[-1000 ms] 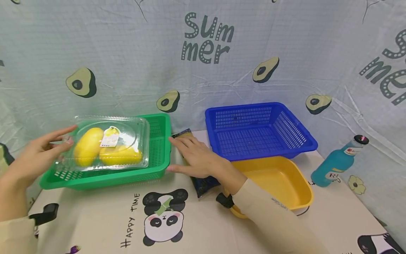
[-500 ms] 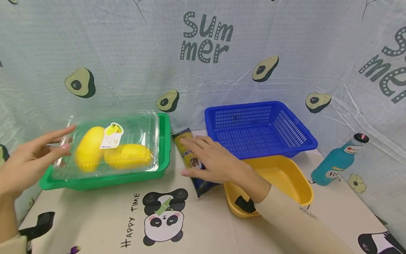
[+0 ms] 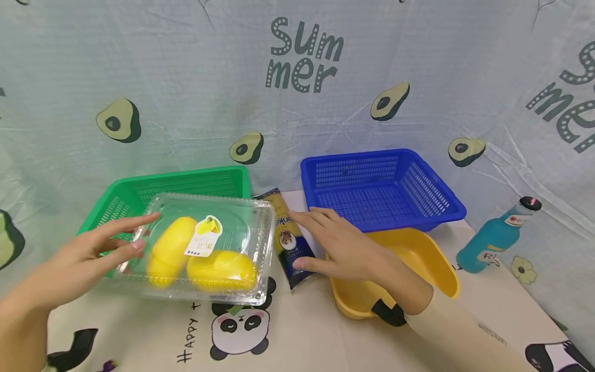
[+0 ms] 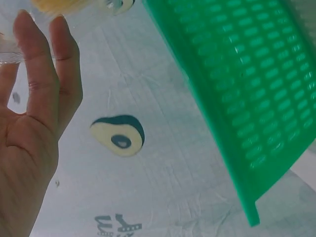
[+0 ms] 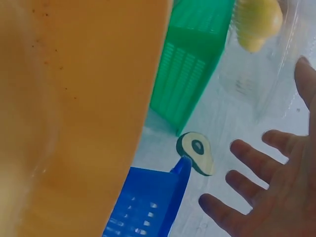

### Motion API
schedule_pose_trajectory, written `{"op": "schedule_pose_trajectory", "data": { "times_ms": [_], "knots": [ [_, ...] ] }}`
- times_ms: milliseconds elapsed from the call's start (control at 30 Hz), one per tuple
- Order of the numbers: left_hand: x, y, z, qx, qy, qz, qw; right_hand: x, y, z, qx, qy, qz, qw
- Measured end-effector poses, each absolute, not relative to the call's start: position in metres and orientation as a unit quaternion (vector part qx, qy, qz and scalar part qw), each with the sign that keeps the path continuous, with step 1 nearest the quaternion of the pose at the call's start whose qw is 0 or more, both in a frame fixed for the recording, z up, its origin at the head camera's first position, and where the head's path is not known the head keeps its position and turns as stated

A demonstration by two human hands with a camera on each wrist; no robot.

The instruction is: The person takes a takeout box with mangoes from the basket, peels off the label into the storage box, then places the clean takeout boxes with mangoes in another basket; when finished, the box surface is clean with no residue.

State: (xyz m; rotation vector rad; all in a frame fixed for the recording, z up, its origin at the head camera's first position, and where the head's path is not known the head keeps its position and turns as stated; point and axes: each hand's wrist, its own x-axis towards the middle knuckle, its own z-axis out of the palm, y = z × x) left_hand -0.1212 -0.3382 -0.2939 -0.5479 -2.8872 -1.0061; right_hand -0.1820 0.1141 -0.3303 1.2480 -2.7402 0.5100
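A clear plastic clamshell box [image 3: 251,227] holds two yellow mangoes [image 3: 171,256] and bears a small mango-shaped label [image 3: 204,238]. My left hand [image 3: 88,263] grips its left end between thumb and fingers, and the box is tilted in front of the green basket [image 3: 176,175]. In the left wrist view the fingers [image 4: 39,74] curl at the clear plastic's edge. My right hand [image 3: 348,248] is spread over the left part of the yellow basin [image 3: 418,258], fingers straight and holding nothing. Its fingertips come close to a blue and gold packet [image 3: 294,253] lying on the table.
A blue slotted basket [image 3: 372,227] stands behind the yellow basin. To the right is a teal bottle with a black cap [image 3: 495,240]. The table cloth [image 3: 153,330] has printed pandas, and a printed curtain [image 3: 186,62] closes off the back.
The mango box has come up out of the green basket, forward and to the right, in my left hand. My right hand has moved right, from the basket's rim past the packet.
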Motion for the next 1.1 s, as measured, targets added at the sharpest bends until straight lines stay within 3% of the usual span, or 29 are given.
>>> {"op": "schedule_pose_trajectory", "data": {
  "times_ms": [233, 833, 1100],
  "knots": [
    [-0.119, -0.314, -0.301, -0.232, -0.898, -0.373, -0.007, -0.171, 0.128, -0.332, 0.395, -0.901, 0.175, 0.028],
    [-0.081, -0.271, -0.316, -0.218, -0.878, -0.415, -0.101, -0.170, 0.174, -0.337, 0.352, -0.916, 0.195, -0.011],
    [-0.076, -0.258, -0.335, -0.204, -0.861, -0.434, -0.172, -0.167, 0.187, -0.343, 0.346, -0.918, 0.195, -0.001]
  ]
}}
